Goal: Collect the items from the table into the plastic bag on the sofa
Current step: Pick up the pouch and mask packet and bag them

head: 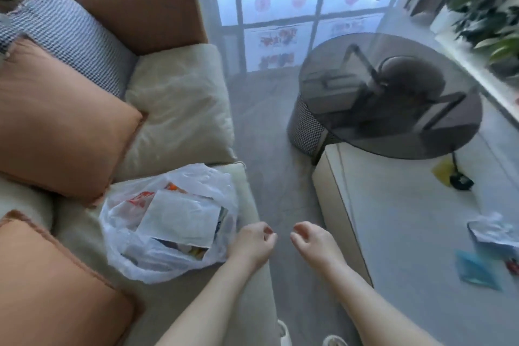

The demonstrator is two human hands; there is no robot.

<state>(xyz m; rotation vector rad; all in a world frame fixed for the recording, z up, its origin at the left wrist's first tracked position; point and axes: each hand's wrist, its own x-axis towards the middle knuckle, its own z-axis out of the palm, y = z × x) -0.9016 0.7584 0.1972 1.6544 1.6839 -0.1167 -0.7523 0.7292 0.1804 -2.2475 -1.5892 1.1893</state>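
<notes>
A thin white plastic bag (pixel 168 222) lies open on the cream sofa seat (pixel 179 110), with a white paper packet and several colourful wrappers inside. My left hand (pixel 252 244) hovers at the bag's right edge, fingers loosely curled, holding nothing. My right hand (pixel 314 241) hangs over the floor between sofa and table, also loosely curled and empty. On the white low table (pixel 407 219) at the right lie a crumpled blue-white wrapper (pixel 494 233), a teal packet (pixel 477 270), a small red item (pixel 512 267) at the frame edge, a yellow packet (pixel 443 171) and a black object (pixel 460 180).
Orange cushions (pixel 61 121) and a checked cushion (pixel 70 34) line the sofa back. A round dark glass table (pixel 393 93) overlaps the white table's far end, with a checked stool (pixel 306 126) beneath. Grey floor runs between sofa and table. Plants (pixel 488 23) stand at the far right.
</notes>
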